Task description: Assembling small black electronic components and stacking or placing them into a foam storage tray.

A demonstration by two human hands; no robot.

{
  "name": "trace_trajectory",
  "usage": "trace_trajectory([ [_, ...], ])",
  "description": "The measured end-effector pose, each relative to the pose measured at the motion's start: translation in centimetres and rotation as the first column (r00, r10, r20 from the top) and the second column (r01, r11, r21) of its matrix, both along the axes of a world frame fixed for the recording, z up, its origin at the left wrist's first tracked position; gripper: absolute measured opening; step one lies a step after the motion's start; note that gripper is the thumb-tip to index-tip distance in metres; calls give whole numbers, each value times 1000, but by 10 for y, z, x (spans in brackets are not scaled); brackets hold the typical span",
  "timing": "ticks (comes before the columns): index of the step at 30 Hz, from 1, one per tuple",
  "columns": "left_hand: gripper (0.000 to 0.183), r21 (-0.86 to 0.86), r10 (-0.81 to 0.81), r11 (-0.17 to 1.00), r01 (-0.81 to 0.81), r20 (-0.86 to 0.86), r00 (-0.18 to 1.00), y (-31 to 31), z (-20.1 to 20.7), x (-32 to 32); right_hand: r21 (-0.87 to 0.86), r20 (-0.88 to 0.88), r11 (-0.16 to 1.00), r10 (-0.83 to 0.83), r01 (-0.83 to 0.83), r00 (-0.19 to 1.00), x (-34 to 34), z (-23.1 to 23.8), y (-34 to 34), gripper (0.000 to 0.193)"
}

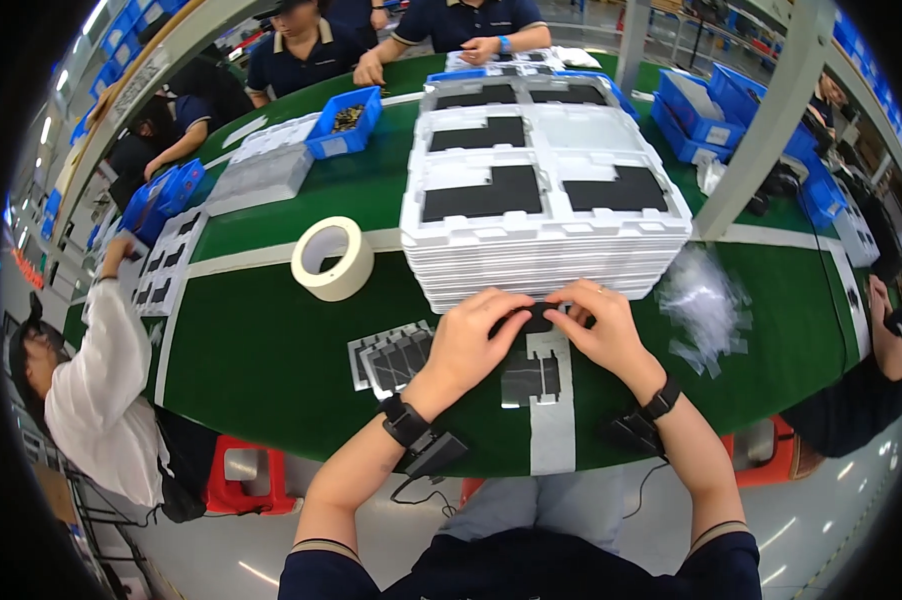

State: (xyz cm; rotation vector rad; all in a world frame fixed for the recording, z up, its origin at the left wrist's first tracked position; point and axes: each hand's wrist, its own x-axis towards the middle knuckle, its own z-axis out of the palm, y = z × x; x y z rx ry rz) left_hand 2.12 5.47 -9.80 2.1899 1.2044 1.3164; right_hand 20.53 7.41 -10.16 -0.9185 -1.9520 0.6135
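My left hand (479, 335) and my right hand (605, 328) meet in front of a tall stack of white plastic trays (546, 262). Between their fingertips they pinch a small black flat piece (540, 318), one hand at each side. Fingers cover part of it, so its full outline is hidden. Just below lies a sheet with dark strips (529, 384), partly over a pale band on the green table. More such strip sheets (396, 360) overlap beside my left wrist. Black L-shaped sheets (486, 196) fill most pockets of the top tray.
A wide tape roll (333, 260) stands left of the trays. Transparent plastic pieces (704, 308) are heaped to the right. Blue bins (345, 122) and a grey post (766, 125) stand farther off. Several co-workers sit around the green table (241, 345).
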Motion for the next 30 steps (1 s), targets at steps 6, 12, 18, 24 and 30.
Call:
trace_trajectory([
  [6, 14, -78, 15, 997, -11, 46, 999, -1, -2, 3, -63, 6, 998, 0, 1, 1000, -2, -1, 0, 12],
  [12, 13, -65, 9, 998, -9, -2, 1000, 0, 1, 2, -37, -5, 998, -43, 43, 999, 0, -4, -1, 12],
  [18, 10, -37, 43, 998, -42, 14, 999, -1, 0, 1, 16, -7, 999, -37, 37, 999, -1, -3, 1, 11],
  [24, 9, -72, 28, 997, -25, 42, 999, -3, 3, 7, -66, 18, 998, -1, 2, 1000, 2, 1, 0, 9],
  [30, 9, -112, 46, 993, -42, 36, 998, -2, 2, 2, -33, 37, 998, 46, -45, 998, 0, -1, 2, 13],
])
